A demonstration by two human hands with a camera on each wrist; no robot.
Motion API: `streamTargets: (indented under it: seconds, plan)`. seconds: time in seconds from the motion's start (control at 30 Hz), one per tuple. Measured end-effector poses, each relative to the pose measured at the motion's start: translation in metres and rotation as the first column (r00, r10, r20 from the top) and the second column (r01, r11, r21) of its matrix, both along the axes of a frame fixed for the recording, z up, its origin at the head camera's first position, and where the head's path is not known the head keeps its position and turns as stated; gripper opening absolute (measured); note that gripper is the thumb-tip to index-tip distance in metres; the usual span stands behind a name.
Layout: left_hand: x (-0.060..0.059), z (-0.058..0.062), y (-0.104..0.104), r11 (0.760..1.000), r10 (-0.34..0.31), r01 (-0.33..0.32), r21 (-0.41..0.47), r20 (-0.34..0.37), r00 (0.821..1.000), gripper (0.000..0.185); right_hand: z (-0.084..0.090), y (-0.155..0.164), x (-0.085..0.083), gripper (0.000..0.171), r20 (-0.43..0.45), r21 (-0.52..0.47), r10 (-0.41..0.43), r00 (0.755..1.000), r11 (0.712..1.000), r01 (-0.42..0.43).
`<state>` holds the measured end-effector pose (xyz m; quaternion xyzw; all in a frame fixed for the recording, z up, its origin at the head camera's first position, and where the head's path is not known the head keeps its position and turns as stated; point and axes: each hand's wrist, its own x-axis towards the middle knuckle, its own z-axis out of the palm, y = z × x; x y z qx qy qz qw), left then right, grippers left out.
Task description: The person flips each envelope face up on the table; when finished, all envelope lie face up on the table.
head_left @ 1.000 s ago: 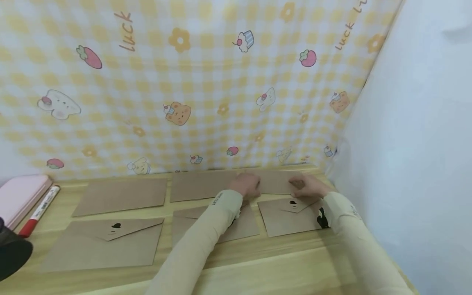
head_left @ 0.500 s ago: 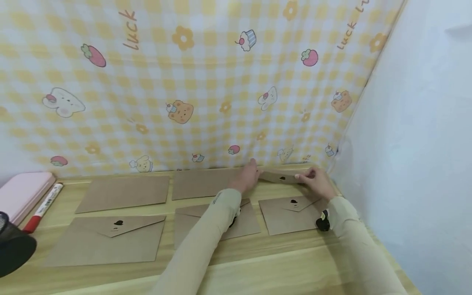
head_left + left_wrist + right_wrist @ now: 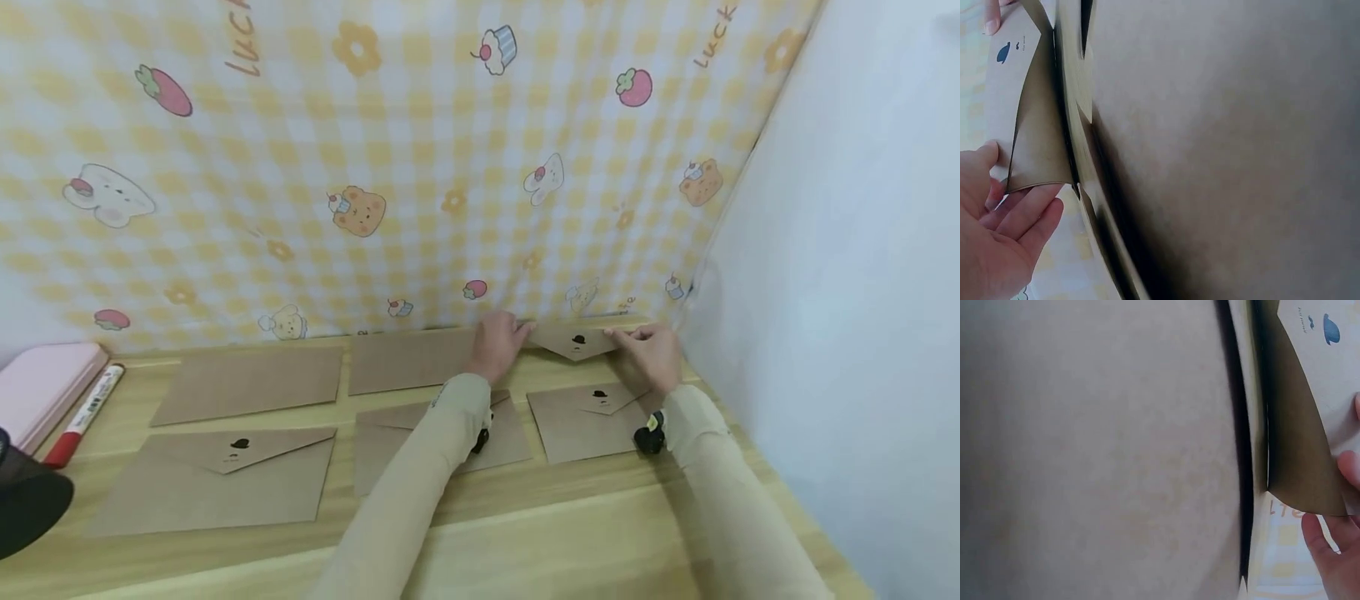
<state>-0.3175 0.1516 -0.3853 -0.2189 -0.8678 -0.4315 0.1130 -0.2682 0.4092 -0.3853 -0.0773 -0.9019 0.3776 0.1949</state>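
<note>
A brown kraft envelope [image 3: 573,340] with a pointed flap and a small black hat print is tilted up at the back right of the table, in the head view. My left hand [image 3: 497,346] pinches its left end, thumb on the flap and fingers behind, as the left wrist view shows on the envelope [image 3: 1041,144]. At the other end, my right hand [image 3: 654,357] pinches the paper between thumb and fingers; its thumb lies on the flap side in the right wrist view. Just in front lies another flapped envelope [image 3: 585,425], partly under my right wrist.
Plain-side-up envelopes lie at the back left [image 3: 247,385] and back middle [image 3: 412,360]. A flapped envelope [image 3: 225,492] lies front left, another [image 3: 390,442] beneath my left forearm. Far left are a pink case [image 3: 52,387], a red-capped marker [image 3: 86,417] and a black object [image 3: 30,508].
The back-right envelope lay flat a second ago; both hands have since taken its ends and tilted it up, so its printed flap faces me. The other envelopes stay put.
</note>
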Motion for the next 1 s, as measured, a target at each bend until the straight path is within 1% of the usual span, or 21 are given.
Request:
streamTargets:
  seconds: [0.07, 0.17, 0.27, 0.33, 0.43, 0.5, 0.57, 0.67, 0.7, 0.73, 0.77, 0.83, 0.93, 1.0]
  plan:
    - [-0.002, 0.002, -0.002, 1.0, 0.004, -0.004, 0.016, 0.005, 1.0, 0.055, 0.004, -0.001, -0.005, 0.058, 0.029, 0.012, 0.02, 0.999, 1.0, -0.02]
    - [-0.006, 0.006, -0.003, 0.999, 0.006, -0.006, 0.039, 0.007, 1.0, 0.055, 0.01, -0.001, -0.014, 0.056, 0.045, 0.053, 0.055, 0.997, 0.997, -0.057]
    - [-0.008, 0.009, -0.003, 0.999, 0.001, -0.002, 0.038, 0.022, 1.0, 0.055, 0.014, -0.001, -0.02, 0.053, 0.064, 0.076, 0.081, 0.995, 0.993, -0.086]
    - [-0.009, 0.01, -0.002, 1.0, 0.002, -0.003, 0.026, 0.033, 0.999, 0.056, 0.015, -0.001, -0.021, 0.051, 0.092, 0.067, 0.09, 0.992, 0.993, -0.096]
    - [-0.009, 0.009, 0.001, 0.999, 0.015, -0.017, 0.029, 0.073, 0.997, 0.057, 0.017, 0.002, -0.022, 0.052, 0.131, 0.04, 0.089, 0.987, 0.995, -0.095]
    - [-0.009, 0.009, 0.003, 0.999, 0.022, -0.026, 0.036, 0.094, 0.995, 0.056, 0.017, 0.003, -0.023, 0.052, 0.127, 0.025, 0.083, 0.988, 0.996, -0.086]
    - [-0.011, 0.014, 0.007, 0.999, 0.031, -0.032, 0.011, 0.106, 0.994, 0.044, 0.023, 0.003, -0.025, 0.05, 0.08, 0.012, 0.062, 0.995, 0.998, -0.063]
    - [-0.013, 0.023, 0.013, 0.996, 0.025, -0.018, -0.093, 0.067, 0.997, 0.018, 0.031, 0.0, -0.028, 0.041, -0.01, -0.049, -0.012, 1.0, 0.999, 0.011]
    - [-0.014, 0.025, 0.015, 0.991, 0.019, -0.012, -0.131, 0.05, 0.999, 0.019, 0.034, -0.002, -0.029, 0.038, -0.04, -0.078, -0.042, 0.998, 0.996, 0.039]
    - [-0.014, 0.028, 0.017, 0.987, 0.014, -0.009, -0.16, 0.027, 1.0, 0.027, 0.038, -0.004, -0.031, 0.036, -0.066, -0.102, -0.07, 0.995, 0.993, 0.063]
    - [-0.015, 0.031, 0.018, 0.983, 0.008, -0.008, -0.181, -0.002, 1.0, 0.029, 0.042, -0.005, -0.032, 0.034, -0.089, -0.125, -0.095, 0.992, 0.989, 0.083]
    - [-0.015, 0.036, 0.018, 0.978, 0.003, -0.014, -0.208, -0.055, 0.998, 0.032, 0.051, -0.007, -0.035, 0.033, -0.117, -0.154, -0.118, 0.986, 0.983, 0.1]
    - [-0.015, 0.041, 0.016, 0.97, 0.0, -0.032, -0.243, -0.131, 0.991, 0.029, 0.061, -0.007, -0.036, 0.03, -0.125, -0.114, -0.111, 0.986, 0.989, 0.097]
    - [-0.015, 0.043, 0.015, 0.962, -0.017, -0.027, -0.27, -0.16, 0.987, 0.027, 0.064, -0.007, -0.036, 0.028, -0.1, -0.03, -0.08, 0.992, 0.997, 0.077]
